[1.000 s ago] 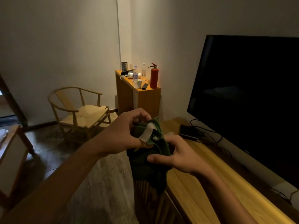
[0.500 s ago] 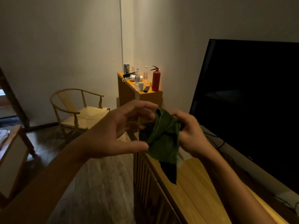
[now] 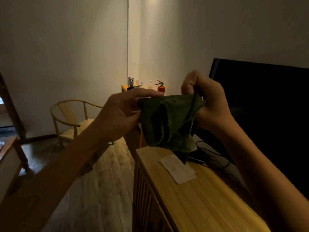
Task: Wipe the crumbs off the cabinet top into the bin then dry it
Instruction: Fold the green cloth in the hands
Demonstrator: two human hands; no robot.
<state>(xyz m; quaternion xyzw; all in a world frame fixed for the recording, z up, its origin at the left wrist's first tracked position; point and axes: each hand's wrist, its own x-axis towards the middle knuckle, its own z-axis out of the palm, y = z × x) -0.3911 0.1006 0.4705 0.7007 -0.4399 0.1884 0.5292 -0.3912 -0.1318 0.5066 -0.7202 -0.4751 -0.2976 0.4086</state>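
Observation:
A dark green cloth [image 3: 168, 121] hangs spread between my two hands, held up in the air over the far end of the wooden cabinet top [image 3: 205, 200]. My left hand [image 3: 122, 113] pinches its left edge between thumb and fingers. My right hand [image 3: 205, 101] grips its upper right corner in curled fingers. A folded white paper towel [image 3: 178, 169] lies flat on the cabinet top below the cloth. No bin is in view and crumbs are too small to make out in the dim light.
A large black TV [image 3: 267, 104] stands along the cabinet's right side, with black cables [image 3: 212, 156] and a small box behind the towel. Farther back are a tall orange cabinet with a red fire extinguisher [image 3: 161, 87] and bottles, and a wooden armchair [image 3: 73, 119] on the plank floor.
Both hands have risen and moved apart, pulling the bunched cloth open between them. The white paper towel, earlier held with the cloth, now lies on the cabinet top.

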